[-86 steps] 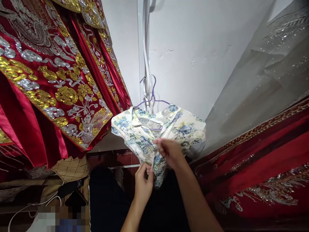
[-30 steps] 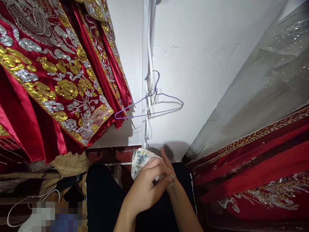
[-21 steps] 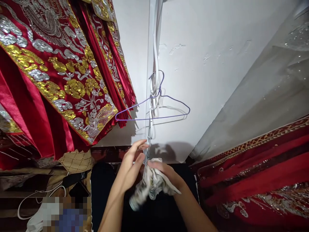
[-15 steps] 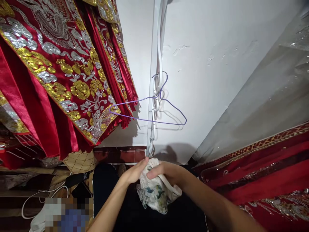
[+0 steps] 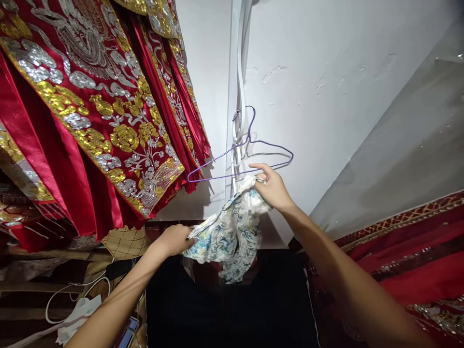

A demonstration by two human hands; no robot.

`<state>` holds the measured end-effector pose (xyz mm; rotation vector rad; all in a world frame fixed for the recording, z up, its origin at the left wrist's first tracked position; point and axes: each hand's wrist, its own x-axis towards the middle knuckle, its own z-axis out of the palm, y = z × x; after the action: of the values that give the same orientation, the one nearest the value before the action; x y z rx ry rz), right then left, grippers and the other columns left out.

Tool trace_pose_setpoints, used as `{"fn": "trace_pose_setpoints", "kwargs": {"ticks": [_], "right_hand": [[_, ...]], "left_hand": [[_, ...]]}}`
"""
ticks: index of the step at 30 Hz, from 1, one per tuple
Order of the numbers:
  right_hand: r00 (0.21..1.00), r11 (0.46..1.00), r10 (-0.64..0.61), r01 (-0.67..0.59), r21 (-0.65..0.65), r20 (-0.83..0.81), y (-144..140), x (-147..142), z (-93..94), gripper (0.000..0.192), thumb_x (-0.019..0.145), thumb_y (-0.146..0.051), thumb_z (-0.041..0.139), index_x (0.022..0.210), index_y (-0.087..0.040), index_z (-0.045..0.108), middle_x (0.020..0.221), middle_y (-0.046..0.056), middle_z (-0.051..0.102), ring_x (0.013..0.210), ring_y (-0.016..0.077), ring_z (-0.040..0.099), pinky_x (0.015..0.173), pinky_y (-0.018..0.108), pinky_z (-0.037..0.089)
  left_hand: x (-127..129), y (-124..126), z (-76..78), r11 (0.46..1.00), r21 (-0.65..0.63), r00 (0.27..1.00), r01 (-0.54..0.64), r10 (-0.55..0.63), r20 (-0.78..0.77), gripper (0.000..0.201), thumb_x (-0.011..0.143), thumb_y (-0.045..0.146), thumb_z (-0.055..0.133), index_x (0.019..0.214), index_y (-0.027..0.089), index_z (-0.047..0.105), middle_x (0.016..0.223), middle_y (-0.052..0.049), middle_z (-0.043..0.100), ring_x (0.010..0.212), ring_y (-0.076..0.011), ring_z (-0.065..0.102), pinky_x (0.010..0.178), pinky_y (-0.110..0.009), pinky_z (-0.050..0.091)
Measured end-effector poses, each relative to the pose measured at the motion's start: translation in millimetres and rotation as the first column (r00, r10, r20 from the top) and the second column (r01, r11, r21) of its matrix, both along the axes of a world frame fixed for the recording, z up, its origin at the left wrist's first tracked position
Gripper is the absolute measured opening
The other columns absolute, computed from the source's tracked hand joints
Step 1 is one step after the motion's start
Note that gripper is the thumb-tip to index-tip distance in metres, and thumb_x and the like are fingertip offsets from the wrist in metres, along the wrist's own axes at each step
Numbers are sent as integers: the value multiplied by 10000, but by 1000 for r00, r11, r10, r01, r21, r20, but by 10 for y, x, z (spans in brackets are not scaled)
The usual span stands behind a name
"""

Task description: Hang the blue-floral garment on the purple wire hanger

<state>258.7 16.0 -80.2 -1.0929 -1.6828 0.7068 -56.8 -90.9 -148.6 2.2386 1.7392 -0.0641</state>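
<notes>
A thin white garment with a blue and yellow floral print (image 5: 221, 239) hangs stretched aslant between my hands. Its exact kind is hard to make out. My left hand (image 5: 173, 240) pinches its lower left edge. Up and to the right, my right hand (image 5: 272, 186) grips the top edge between thumb and fingers, with the index finger stretched out. Just above that hand, a purple wire hanger (image 5: 213, 159) hangs from a white hook strip (image 5: 240, 87) by the wall. The hanger is tilted and bears no clothing.
Red costumes with gold and silver sequins (image 5: 125, 137) hang at the left, close to the hanger. More red clothing (image 5: 427, 270) lies under clear plastic (image 5: 391, 150) at the right. Lower left are a white cable (image 5: 49, 309), a phone-like blue object (image 5: 128, 332) and a quilted tan piece (image 5: 125, 242).
The bunched garment has been spread open and raised. My right hand has moved up to the hanger's lower bar, my left hand a little up and left. The hanger has swung and tilted.
</notes>
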Motion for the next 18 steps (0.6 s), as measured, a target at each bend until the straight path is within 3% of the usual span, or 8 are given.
{"fn": "trace_pose_setpoints", "kwargs": {"ticks": [2, 5, 8, 11, 15, 18], "right_hand": [[999, 1000, 2, -1, 22, -34, 204, -33, -171, 488, 745, -228, 540, 1221, -207, 646, 961, 46, 691, 818, 199, 607, 692, 280, 452], [1000, 999, -12, 11, 31, 22, 366, 62, -346, 226, 759, -244, 495, 889, -190, 671, 834, 29, 666, 789, 200, 584, 688, 278, 423], [989, 988, -130, 123, 93, 70, 344, 334, -349, 127, 750, -237, 495, 728, -189, 611, 673, -6, 576, 678, 168, 517, 615, 258, 354], [983, 982, -170, 163, 97, 68, 227, 599, -242, 121, 733, -226, 506, 717, -183, 618, 631, -16, 536, 629, 151, 475, 579, 254, 321], [995, 997, -59, 54, 58, 80, -19, 638, -155, 114, 739, -215, 522, 714, -173, 625, 686, 10, 589, 692, 172, 529, 619, 264, 365], [992, 997, 77, -77, -12, 96, -249, 506, -153, 127, 751, -198, 507, 727, -181, 630, 715, 15, 617, 711, 182, 572, 627, 263, 408]], "left_hand": [[-32, 38, 56, 998, 52, 999, -36, 37, -16, 345, 929, 469, 510, 876, 209, 730, 931, -158, 721, 993, -354, 661, 863, -439, 481], [-75, 96, 165, 984, 157, 995, -88, 78, 68, 359, 944, 464, 510, 909, 196, 746, 1082, -177, 700, 1182, -364, 568, 948, -471, 477], [-60, 107, 345, 946, 322, 970, -30, -51, 239, 344, 971, 424, 504, 923, 200, 761, 1279, -144, 633, 1288, -335, 478, 1077, -474, 414], [68, 103, 596, 881, 473, 915, 6, -196, 353, 328, 1001, 405, 475, 1003, 227, 751, 1315, -99, 606, 1298, -305, 467, 1139, -485, 358], [386, 189, 930, 811, 585, 834, 17, -334, 439, 260, 998, 337, 483, 976, 203, 704, 1229, -94, 653, 1268, -273, 532, 1118, -432, 388], [587, 338, 1130, 777, 627, 799, -52, -344, 493, 197, 950, 256, 530, 1076, 202, 672, 1134, -67, 705, 1106, -239, 633, 994, -369, 471]]}}
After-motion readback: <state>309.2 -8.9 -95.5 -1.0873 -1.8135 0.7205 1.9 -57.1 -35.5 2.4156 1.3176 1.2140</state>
